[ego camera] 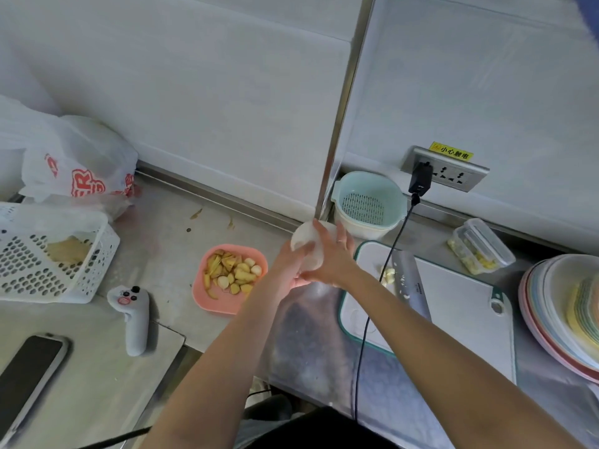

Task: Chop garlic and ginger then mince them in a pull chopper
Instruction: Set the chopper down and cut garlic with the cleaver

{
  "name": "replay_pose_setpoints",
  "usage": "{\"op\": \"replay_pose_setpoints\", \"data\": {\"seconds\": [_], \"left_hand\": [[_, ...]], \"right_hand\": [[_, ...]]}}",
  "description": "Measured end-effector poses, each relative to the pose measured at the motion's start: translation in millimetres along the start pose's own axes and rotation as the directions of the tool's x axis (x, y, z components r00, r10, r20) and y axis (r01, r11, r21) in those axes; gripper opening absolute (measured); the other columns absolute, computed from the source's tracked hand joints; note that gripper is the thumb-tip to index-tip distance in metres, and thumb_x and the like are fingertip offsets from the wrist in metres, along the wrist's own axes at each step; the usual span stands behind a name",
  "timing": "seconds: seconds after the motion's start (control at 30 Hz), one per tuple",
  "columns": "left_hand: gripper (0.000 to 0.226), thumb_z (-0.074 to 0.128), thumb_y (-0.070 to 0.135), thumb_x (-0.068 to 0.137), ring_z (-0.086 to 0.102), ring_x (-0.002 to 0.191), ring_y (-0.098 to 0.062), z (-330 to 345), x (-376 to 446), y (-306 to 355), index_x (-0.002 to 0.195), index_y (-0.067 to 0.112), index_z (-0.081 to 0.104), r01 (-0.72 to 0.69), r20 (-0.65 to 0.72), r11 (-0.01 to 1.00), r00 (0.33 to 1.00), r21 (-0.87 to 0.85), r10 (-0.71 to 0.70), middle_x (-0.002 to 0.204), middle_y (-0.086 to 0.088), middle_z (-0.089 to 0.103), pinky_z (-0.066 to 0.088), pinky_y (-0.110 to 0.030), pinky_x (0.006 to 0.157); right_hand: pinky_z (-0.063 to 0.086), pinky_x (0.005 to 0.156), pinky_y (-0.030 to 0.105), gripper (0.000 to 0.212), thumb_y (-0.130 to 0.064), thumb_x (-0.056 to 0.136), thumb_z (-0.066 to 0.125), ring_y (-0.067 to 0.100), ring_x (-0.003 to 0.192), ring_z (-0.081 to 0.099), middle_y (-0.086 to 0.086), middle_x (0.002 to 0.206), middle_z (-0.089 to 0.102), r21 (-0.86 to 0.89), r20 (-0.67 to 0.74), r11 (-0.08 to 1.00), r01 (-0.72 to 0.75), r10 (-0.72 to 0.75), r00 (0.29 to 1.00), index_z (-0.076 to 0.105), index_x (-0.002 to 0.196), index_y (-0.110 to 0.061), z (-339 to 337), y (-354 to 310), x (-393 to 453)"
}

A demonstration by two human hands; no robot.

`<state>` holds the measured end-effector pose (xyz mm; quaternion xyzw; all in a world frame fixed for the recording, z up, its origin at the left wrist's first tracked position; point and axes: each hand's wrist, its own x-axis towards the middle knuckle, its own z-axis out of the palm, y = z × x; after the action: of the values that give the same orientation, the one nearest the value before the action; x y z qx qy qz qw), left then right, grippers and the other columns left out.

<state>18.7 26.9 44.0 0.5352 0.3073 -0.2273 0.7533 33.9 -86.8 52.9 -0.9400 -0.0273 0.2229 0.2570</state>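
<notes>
Steel is covering the surface (168, 254), with pale wall panels behind it. At the far left a plastic bag (74, 160) and a white perforated basket (48, 254) are being kept, and a phone (29, 374) is lying near the front edge. Further right, a pink plate (207, 299) is carrying ginger pieces (227, 270) and peeled garlic cloves (252, 268), still in big chunks, so much chopping is judged to be left. At the middle, a white round object, probably the pull chopper (308, 246), is being held above the surface by both hands. The left hand (288, 270) is wrapped round its lower side, and the right hand (335, 257) is laid over its right side with fingers spread and curved on it. Whether anything is inside cannot be told. To the right, some chopped garlic (389, 275) is lying beside a cleaver (410, 280) on a white cutting board (460, 306), so cutting is partly done; mincing appears not yet finished.
</notes>
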Motion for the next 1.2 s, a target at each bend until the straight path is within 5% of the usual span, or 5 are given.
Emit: {"op": "replay_pose_setpoints", "data": {"seconds": [0.43,0.63,0.93,1.03,1.2], "left_hand": [[0.042,0.057,0.031,0.094,0.054,0.112,-0.038,-14,23,-24,0.132,0.015,0.048,-0.258,-0.344,0.886,0.85,0.386,0.398,0.124,-0.017,0.055,0.049,-0.048,0.094],[0.046,0.045,0.023,0.099,0.041,0.121,-0.038,-7,3,-21,0.142,0.008,0.037,-0.259,-0.24,0.56,0.707,0.787,0.665,0.133,-0.024,0.044,0.031,-0.041,0.1],[0.014,0.055,0.009,0.074,0.06,0.087,-0.022,85,-30,-72,0.084,0.014,0.064,-0.685,0.924,-0.629,0.2,0.369,0.324,0.085,0.0,0.062,0.048,-0.032,0.085],[0.017,0.048,0.007,0.086,0.06,0.093,-0.029,108,-23,-87,0.091,0.009,0.065,-0.709,0.875,-0.654,0.461,0.264,-0.146,0.092,-0.009,0.067,0.04,-0.036,0.09],[0.025,0.047,0.011,0.089,0.057,0.108,-0.028,91,-2,-74,0.11,0.008,0.061,-0.331,0.577,-0.724,0.809,0.604,0.111,0.111,-0.011,0.064,0.027,-0.036,0.104]], "right_hand": [[0.012,0.117,0.048,0.085,-0.015,0.09,0.062,0.03,0.144,-0.02,0.009,0.158,-0.018,-0.02,0.034,0.961,0.275,-0.275,0.961,0.007,0.153,-0.03,30,18,-9],[0.051,0.087,0.036,0.053,-0.006,0.091,0.046,0.02,0.102,0.06,0.004,0.125,0.058,0.3,-0.274,0.925,0.234,-0.152,0.95,0.042,0.137,-0.032,0,45,-36],[0.041,0.082,0.046,0.027,-0.006,0.087,0.055,0.039,0.103,0.047,0.019,0.112,0.051,0.546,-0.559,0.791,-0.275,0.589,0.583,0.043,0.111,-0.006,-4,165,-117],[0.036,0.093,0.046,0.037,-0.023,0.088,0.061,0.04,0.113,0.041,0.02,0.121,0.045,0.44,-0.311,0.75,-0.494,0.644,0.7,0.039,0.113,-0.009,4,186,-132],[0.043,0.09,0.043,0.034,-0.033,0.091,0.053,0.035,0.111,0.045,0.014,0.116,0.047,0.242,-0.167,0.815,-0.526,0.569,0.805,0.04,0.11,-0.008,8,198,-140]]}}
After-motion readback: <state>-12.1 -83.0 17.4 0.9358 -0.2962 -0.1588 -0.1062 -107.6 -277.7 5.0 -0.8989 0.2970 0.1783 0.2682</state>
